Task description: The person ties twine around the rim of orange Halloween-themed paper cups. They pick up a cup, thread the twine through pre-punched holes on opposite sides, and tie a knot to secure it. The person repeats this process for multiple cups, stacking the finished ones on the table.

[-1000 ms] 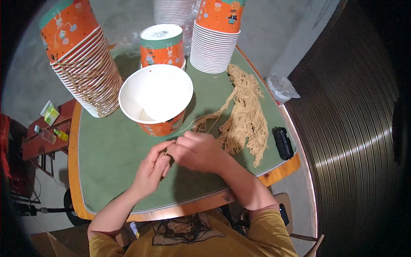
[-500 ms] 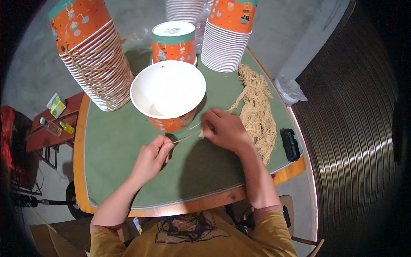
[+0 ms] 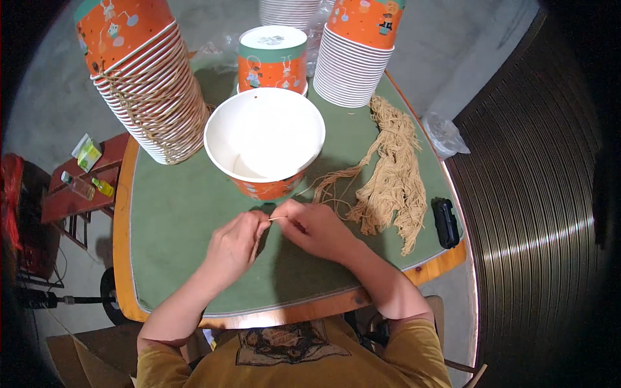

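Observation:
Close together over the near half of the table, my left hand [image 3: 234, 247] and my right hand [image 3: 315, 227] pinch a thin tan string [image 3: 278, 218] that spans the small gap between their fingertips. Just beyond them stands an orange paper bucket [image 3: 265, 139], its white inside facing up and bare of contents. To the right lies a loose bundle of tan strings [image 3: 393, 171], with some strands trailing left toward my right hand. At the left rises a tall nested stack of paper buckets [image 3: 152, 97] with tan string looped around its white rims.
Behind the open bucket sits an upside-down orange bucket [image 3: 273, 61]; another nested stack [image 3: 354, 64] stands at the back right. A black case [image 3: 445, 223] lies near the right edge of the green tabletop [image 3: 174, 246]. A red bench [image 3: 84, 187] holds small bottles at left.
My right hand has come down and left, away from the string bundle, meeting my left hand. The view has shifted slightly.

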A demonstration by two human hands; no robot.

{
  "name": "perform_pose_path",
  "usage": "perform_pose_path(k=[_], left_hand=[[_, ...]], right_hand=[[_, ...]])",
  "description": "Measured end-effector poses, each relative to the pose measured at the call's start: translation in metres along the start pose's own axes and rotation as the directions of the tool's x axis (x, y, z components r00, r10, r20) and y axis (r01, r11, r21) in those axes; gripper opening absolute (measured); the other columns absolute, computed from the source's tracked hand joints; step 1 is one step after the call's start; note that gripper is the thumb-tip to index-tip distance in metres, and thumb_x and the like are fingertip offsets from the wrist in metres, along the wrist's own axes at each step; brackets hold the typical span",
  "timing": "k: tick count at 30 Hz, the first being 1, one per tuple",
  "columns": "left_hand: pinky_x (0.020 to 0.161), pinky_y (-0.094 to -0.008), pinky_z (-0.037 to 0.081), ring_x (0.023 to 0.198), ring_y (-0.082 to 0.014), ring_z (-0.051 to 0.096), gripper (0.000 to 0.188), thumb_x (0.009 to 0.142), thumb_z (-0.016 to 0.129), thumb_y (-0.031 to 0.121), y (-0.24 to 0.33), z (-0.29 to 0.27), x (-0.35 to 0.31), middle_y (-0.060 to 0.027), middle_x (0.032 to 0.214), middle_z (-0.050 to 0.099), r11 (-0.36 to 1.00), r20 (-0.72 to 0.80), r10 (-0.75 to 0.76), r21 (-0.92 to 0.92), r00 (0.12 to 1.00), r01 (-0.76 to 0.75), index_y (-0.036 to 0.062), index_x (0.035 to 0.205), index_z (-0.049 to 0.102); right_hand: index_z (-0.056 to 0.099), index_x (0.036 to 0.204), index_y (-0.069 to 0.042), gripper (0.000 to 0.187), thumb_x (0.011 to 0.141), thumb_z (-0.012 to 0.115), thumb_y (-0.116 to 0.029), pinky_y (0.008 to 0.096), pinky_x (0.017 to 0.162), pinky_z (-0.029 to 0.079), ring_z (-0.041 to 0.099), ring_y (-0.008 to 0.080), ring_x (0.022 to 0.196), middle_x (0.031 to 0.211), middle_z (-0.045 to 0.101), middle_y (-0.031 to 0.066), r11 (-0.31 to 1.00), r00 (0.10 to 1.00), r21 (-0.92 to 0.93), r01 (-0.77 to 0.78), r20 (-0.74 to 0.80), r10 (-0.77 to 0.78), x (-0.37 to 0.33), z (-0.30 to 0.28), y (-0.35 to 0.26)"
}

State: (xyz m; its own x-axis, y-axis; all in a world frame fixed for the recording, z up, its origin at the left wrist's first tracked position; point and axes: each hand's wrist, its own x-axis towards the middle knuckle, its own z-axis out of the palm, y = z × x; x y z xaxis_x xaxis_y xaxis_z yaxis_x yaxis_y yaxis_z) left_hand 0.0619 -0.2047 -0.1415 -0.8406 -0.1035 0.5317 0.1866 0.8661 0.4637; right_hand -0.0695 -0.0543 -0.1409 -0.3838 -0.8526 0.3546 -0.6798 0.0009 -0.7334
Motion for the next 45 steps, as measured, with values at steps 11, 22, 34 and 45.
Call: perform_pose_path(k=[11,22,34,45], left_hand=[[0.06,-0.0399,0.05,0.071,-0.0315,0.063,0.015,0.088,0.063,0.01,-0.003,0.0,-0.002,-0.0125,0.081,0.061,0.998,0.006,-0.013,-0.062,1.0,0.014,0.0033,0.093,0.051],[0.086,-0.0406,0.039,0.088,-0.0274,0.056,0.029,0.078,0.069,0.007,0.01,-0.044,0.063,-0.0081,0.091,0.056,0.934,-0.164,0.263,0.291,0.951,-0.208,0.0083,0.106,0.061],[0.069,-0.0371,0.038,0.074,-0.0263,0.054,0.01,0.087,0.059,0.007,0.011,-0.053,0.097,-0.0091,0.08,0.056,0.999,-0.178,0.025,-0.021,0.984,-0.029,0.0033,0.096,0.062],[0.067,-0.0361,0.038,0.073,-0.0261,0.055,0.01,0.087,0.059,0.007,0.009,-0.053,0.101,-0.0084,0.079,0.056,1.0,-0.197,0.001,-0.008,0.98,-0.002,0.0035,0.095,0.062]], right_hand=[[0.061,0.097,-0.013,0.014,0.087,0.066,-0.02,0.0341,0.051,0.045,0.058,0.0225,0.054,0.067,0.059,0.0069,0.994,0.996,-0.109,0.009,-0.083,-0.019,-0.004,0.004,-0.008],[0.054,0.087,-0.011,0.024,0.069,0.069,-0.005,0.0352,0.055,0.052,0.063,0.0245,0.065,0.079,0.058,0.0054,0.904,0.812,-0.407,0.132,-0.479,-0.334,0.015,-0.011,-0.025],[0.057,0.085,-0.009,0.025,0.066,0.069,0.004,0.0315,0.056,0.051,0.061,0.0197,0.068,0.087,0.058,0.0039,0.887,0.729,-0.431,0.168,-0.551,-0.406,0.066,-0.031,-0.031],[0.057,0.076,-0.011,0.018,0.066,0.071,-0.005,0.0298,0.053,0.052,0.062,0.016,0.064,0.085,0.058,0.0017,0.855,0.739,-0.518,0.038,-0.561,-0.372,0.076,-0.027,-0.031]])
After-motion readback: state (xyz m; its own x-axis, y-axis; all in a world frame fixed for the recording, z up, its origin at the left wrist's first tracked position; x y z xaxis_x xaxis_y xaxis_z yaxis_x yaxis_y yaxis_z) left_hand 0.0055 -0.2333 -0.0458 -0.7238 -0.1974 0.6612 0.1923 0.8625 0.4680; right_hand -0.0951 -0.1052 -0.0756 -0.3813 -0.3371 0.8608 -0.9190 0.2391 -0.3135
